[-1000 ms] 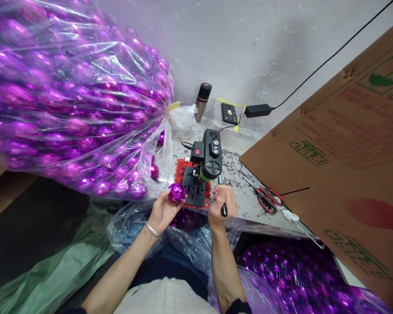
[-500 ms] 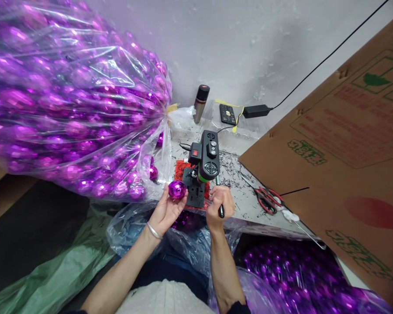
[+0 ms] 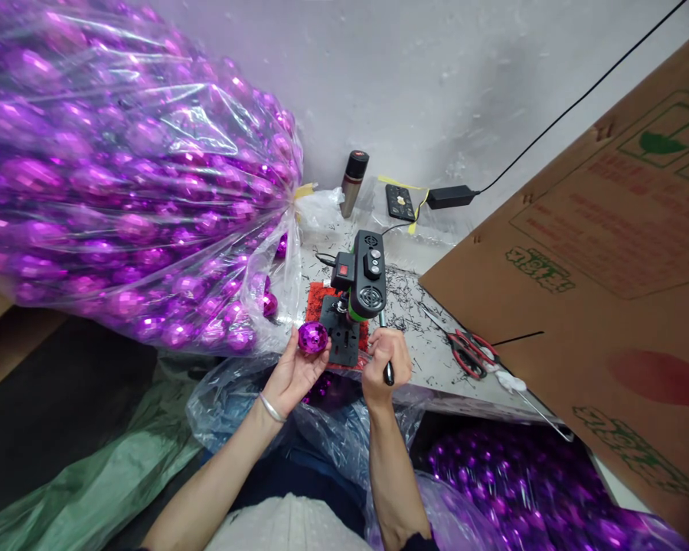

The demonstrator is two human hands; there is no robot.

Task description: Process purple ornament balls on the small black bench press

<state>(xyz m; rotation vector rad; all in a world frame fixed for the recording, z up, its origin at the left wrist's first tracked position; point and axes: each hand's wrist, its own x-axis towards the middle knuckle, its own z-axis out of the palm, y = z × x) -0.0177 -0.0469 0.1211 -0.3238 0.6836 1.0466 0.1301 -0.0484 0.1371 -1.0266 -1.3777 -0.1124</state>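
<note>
A shiny purple faceted ball (image 3: 313,337) rests between the fingertips of my left hand (image 3: 294,373), just left of a small black press machine (image 3: 368,274). My right hand (image 3: 386,363) is wrapped round the machine's lever (image 3: 389,374), whose black end shows below the fingers. The machine's black base plate (image 3: 341,337) stands on a red mat (image 3: 317,297) at the table's front edge. My left hand is close to the plate, with the ball beside it.
A big clear bag of purple balls (image 3: 149,191) fills the left. A bottle (image 3: 354,184), a phone (image 3: 400,201) and a power adapter (image 3: 451,197) lie further back. Red-handled scissors (image 3: 469,353) and a large carton (image 3: 597,268) are right. More purple balls (image 3: 511,482) sit below.
The ball has turned a little between the fingers of my left hand. My right hand has stayed on the lever.
</note>
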